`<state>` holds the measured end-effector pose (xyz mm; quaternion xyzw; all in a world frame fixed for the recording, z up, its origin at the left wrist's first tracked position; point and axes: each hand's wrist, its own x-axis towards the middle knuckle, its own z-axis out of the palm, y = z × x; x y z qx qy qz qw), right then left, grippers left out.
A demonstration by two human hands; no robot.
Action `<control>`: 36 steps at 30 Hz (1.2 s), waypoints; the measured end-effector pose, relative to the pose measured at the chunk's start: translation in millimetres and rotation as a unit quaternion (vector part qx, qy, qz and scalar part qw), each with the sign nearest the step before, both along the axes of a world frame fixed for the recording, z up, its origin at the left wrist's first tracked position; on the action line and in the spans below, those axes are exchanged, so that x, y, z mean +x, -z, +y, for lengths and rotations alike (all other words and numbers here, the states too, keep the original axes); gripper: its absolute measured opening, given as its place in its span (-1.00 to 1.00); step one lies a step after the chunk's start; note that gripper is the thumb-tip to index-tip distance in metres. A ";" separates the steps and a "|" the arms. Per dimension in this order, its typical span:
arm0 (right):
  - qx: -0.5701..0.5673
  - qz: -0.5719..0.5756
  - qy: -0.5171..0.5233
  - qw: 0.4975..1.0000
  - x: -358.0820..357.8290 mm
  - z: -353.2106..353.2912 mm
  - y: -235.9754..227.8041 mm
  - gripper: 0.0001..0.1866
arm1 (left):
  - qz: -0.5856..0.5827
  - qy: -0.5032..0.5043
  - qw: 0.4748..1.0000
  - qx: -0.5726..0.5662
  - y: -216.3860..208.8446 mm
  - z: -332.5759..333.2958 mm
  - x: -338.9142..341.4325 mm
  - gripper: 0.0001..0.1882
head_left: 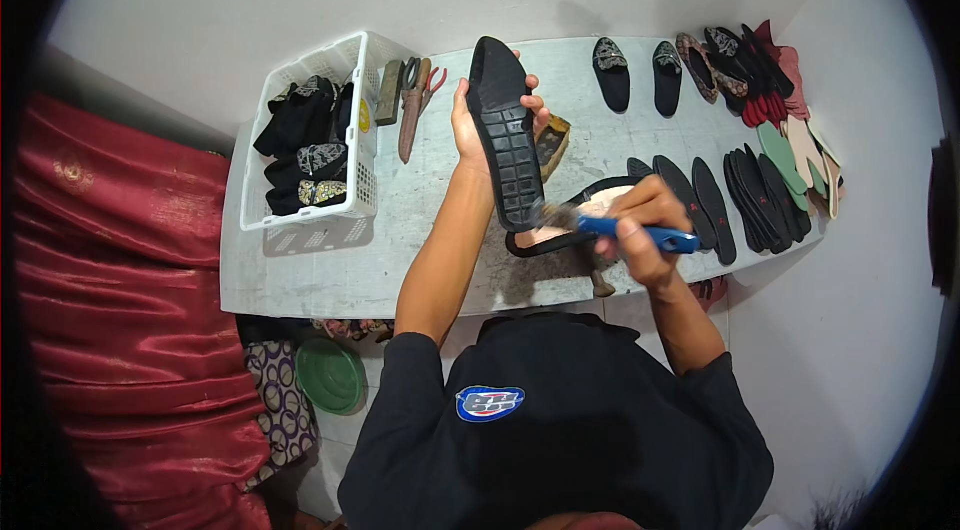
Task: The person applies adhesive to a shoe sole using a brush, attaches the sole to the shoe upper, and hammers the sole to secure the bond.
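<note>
Upright over the table, a black shoe sole with a grid of raised blocks is gripped by my left hand, fingers wrapped round its edges. My right hand is closed on a brush with a blue handle. The bristles meet the lower end of the sole, or come very close to it. Beneath the brush lies another black-edged sole with a beige inner face, partly hidden by my right hand. Behind the held sole stands a worn yellowish container, partly covered.
A white plastic basket of black shoes stands left on the table. Beside it lie a block, scissors, a sheathed knife and red-handled pliers. Finished-looking shoes, black insoles and cut pieces fill the right. A hammer lies at the near edge.
</note>
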<state>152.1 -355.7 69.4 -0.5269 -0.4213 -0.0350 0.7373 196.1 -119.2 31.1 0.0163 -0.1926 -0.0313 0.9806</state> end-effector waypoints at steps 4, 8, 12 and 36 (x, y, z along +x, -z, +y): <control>-0.085 -0.101 -0.025 0.991 6.6 8.0 19.6 -0.88 | 0.010 0.017 1.000 -0.006 -5.8 -5.8 -1.0 -0.40; -0.082 -0.094 0.070 0.990 30.1 -2.4 15.9 -0.87 | 0.012 -0.005 1.000 0.017 -3.7 -4.3 -2.3 -0.39; 0.013 0.023 0.065 0.998 21.0 0.7 -1.4 -0.89 | 0.005 -0.017 0.999 0.038 2.5 -7.0 -4.3 -0.38; 0.035 0.062 0.101 0.992 13.3 7.4 13.0 -0.88 | 0.030 -0.074 0.992 0.098 11.0 -1.9 -3.0 -0.33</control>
